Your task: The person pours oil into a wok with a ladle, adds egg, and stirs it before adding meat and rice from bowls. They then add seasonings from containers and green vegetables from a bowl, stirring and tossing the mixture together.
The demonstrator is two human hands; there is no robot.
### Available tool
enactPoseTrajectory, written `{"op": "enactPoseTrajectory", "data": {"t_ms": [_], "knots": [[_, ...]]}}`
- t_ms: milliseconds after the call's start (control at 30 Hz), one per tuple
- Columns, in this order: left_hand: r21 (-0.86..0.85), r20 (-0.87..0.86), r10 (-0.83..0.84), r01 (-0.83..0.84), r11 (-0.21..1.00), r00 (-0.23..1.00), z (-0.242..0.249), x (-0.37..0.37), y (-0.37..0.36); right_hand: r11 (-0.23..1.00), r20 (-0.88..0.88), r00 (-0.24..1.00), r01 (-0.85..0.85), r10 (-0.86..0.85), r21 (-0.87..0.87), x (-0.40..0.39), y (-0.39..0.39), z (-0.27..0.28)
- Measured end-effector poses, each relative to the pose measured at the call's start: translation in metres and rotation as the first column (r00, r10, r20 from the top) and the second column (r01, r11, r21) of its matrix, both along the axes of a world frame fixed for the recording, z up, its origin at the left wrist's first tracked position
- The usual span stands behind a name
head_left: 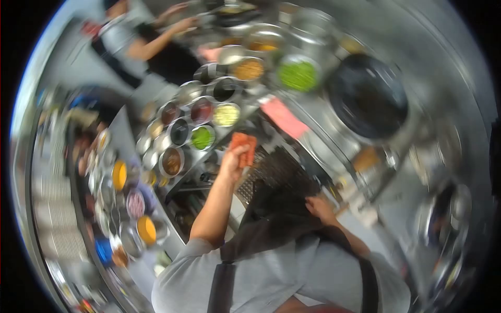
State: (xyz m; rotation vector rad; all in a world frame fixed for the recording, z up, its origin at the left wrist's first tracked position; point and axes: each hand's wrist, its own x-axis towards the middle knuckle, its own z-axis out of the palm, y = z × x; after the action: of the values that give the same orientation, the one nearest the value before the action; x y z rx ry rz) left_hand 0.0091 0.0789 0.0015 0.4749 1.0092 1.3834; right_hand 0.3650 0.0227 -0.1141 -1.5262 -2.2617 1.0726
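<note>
My left hand (233, 160) is raised in front of me, its fingers closed around a folded orange-red cloth (244, 146). Just beyond it stand metal pots with chopped green herbs (202, 137) and a pale yellow-green chopped ingredient (226, 115). My right hand (320, 208) hangs low beside my black apron (282, 208). Its fingers are blurred, and nothing can be made out in them. A pink cloth (284, 117) lies on the metal counter ahead, between the pots and a large black wok (368, 96).
Several sauce and ingredient pots line the counter ahead, with a bowl of green vegetables (298, 74) near the wok. At the left is a shelf with stacked plates (55, 219) and more containers (146, 230). Another person (128, 44) works at the far left. Below lies a perforated dark mat (279, 169).
</note>
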Motion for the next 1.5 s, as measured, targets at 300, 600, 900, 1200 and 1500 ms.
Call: {"op": "enactPoseTrajectory", "data": {"t_ms": [300,600,900,1200,1500], "knots": [[-0.216,-0.112,-0.285,0.257,0.942,0.952,-0.013,0.148,0.142,0.833,-0.058,0.895,0.386,-0.442,-0.397,0.046,-0.145,0.004],[-0.366,-0.077,-0.607,0.544,0.755,0.791,-0.044,0.255,0.255,0.435,0.402,0.552,0.830,-0.730,-0.350,0.075,-0.207,-0.051],[-0.298,0.283,-0.467,0.539,0.788,0.838,-0.076,0.307,0.210,0.329,0.385,0.438,0.890,-0.813,-0.317,0.048,-0.175,-0.035],[-0.365,0.091,-0.470,0.469,0.805,0.878,-0.002,0.233,0.170,0.411,0.333,0.492,0.865,-0.804,-0.286,0.092,-0.240,-0.063],[-0.315,-0.076,-0.569,0.522,0.793,0.819,0.049,0.223,0.198,0.290,0.336,0.369,0.920,-0.866,-0.263,0.105,-0.331,-0.103]]}}
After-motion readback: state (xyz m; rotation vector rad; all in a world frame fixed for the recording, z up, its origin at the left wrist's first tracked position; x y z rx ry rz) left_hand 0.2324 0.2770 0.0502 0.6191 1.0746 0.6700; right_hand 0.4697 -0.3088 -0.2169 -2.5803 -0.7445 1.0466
